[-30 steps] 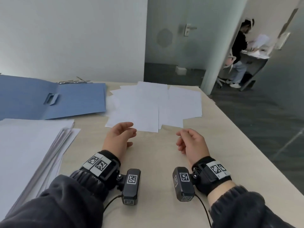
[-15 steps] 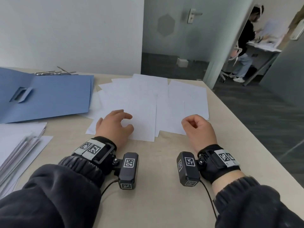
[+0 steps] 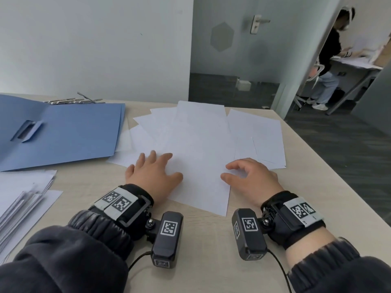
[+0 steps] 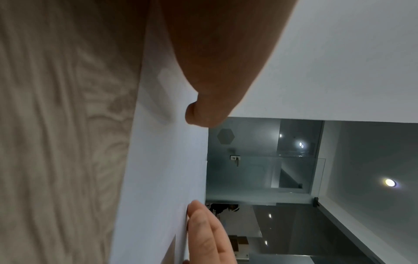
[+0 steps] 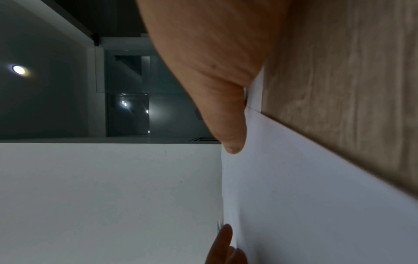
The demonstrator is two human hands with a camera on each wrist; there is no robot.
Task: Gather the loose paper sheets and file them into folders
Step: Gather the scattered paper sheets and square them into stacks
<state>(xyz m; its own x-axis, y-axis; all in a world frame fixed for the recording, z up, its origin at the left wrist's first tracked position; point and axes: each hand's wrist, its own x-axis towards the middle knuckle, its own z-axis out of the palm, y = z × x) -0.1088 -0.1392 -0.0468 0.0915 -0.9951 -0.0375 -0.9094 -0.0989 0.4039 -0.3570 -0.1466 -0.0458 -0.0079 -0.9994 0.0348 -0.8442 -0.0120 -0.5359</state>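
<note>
Both hands are down on the paper: my left hand (image 3: 153, 173) lies flat with its fingers spread on the near left part of the loose sheets (image 3: 203, 140), and my right hand (image 3: 251, 178) rests on their near right edge, fingers loosely bent, fingertips and thumb touching the top sheet without pinching it. From the wrist cameras I see each thumb pressed against white paper. Those sheets are plain white, blank as far as I can tell, fanned and overlapping in an untidy spread across the middle of the pale wooden surface (image 3: 211, 261). An open blue folder (image 3: 63, 136) lies to their left, its edge over a few sheets. Nearer me on the left sits a thick stack of paper (image 3: 23, 193)
</note>
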